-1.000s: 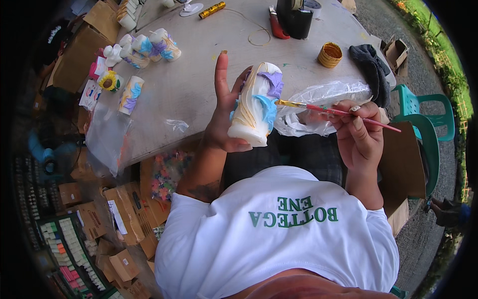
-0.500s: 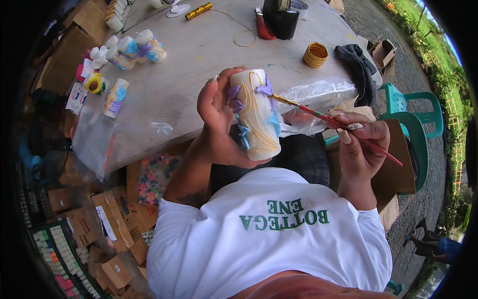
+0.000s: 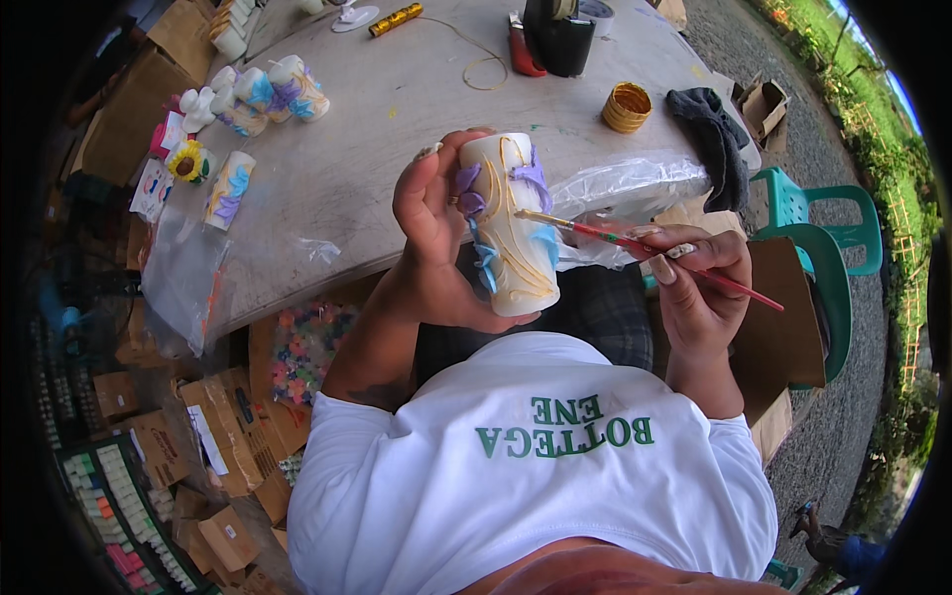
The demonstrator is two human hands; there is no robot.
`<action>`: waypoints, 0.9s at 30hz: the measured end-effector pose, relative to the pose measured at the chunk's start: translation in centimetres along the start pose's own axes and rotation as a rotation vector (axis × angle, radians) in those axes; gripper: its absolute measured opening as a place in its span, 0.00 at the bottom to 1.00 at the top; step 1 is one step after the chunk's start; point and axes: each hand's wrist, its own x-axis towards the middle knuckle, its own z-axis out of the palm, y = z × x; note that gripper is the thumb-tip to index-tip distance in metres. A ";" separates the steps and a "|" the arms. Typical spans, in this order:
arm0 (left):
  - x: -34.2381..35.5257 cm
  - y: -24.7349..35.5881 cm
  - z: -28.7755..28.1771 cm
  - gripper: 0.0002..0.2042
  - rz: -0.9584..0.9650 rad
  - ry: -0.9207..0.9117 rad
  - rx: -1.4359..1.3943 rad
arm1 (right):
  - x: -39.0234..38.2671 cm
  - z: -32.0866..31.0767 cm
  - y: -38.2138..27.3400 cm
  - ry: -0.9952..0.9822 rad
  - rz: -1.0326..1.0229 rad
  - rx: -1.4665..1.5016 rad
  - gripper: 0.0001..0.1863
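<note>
A white pillar candle (image 3: 513, 268) with raised purple and blue flowers and gold-painted lines is held upright, tilted a little, above the near table edge. My left hand (image 3: 436, 233) wraps it from the left side, thumb under its base and fingers at its top. In my right hand (image 3: 699, 283) is a thin red paintbrush (image 3: 615, 238), pinched between thumb and fingers. Its gold-coloured tip meets or nearly meets the middle of the candle's front. A small gold-coated paint jar (image 3: 627, 107) stands open on the table beyond my right hand.
Several decorated candles (image 3: 288, 94) stand at the table's left, with one lying closer (image 3: 229, 190). A black tape dispenser (image 3: 557, 40) and dark cloth (image 3: 712, 139) lie farther back. Plastic sheeting (image 3: 635, 188) covers the near edge. Green chairs (image 3: 823, 218) are right, cardboard boxes (image 3: 228, 540) lower left.
The brush tip has moved down and left, from the purple flower at the candle's right side to its middle. My right hand shifted left with it; the candle has barely moved.
</note>
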 end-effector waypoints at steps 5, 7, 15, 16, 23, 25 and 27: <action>-0.1 0.2 -0.2 0.63 -0.028 0.010 -0.003 | -0.1 -0.4 -0.1 -0.010 0.012 -0.006 0.10; 0.1 0.4 -0.2 0.63 -0.026 0.008 0.017 | 0.0 -0.5 -0.2 -0.011 0.001 -0.012 0.10; 0.0 0.2 -0.3 0.63 -0.003 0.004 -0.025 | 0.3 -0.3 -0.4 -0.017 0.033 -0.035 0.10; 0.0 0.2 -0.4 0.63 -0.006 0.004 -0.023 | 0.4 -0.4 -0.4 -0.020 0.032 -0.010 0.10; 0.0 -0.4 0.1 0.63 0.094 0.050 -0.064 | 0.8 -0.5 -0.2 0.053 0.037 0.047 0.10; 0.3 -0.5 0.6 0.62 0.144 0.078 -0.075 | 0.8 -0.3 0.1 0.053 0.016 0.052 0.10; 0.4 -0.4 0.5 0.62 0.146 0.073 -0.062 | 0.8 0.0 0.2 0.063 -0.003 0.082 0.09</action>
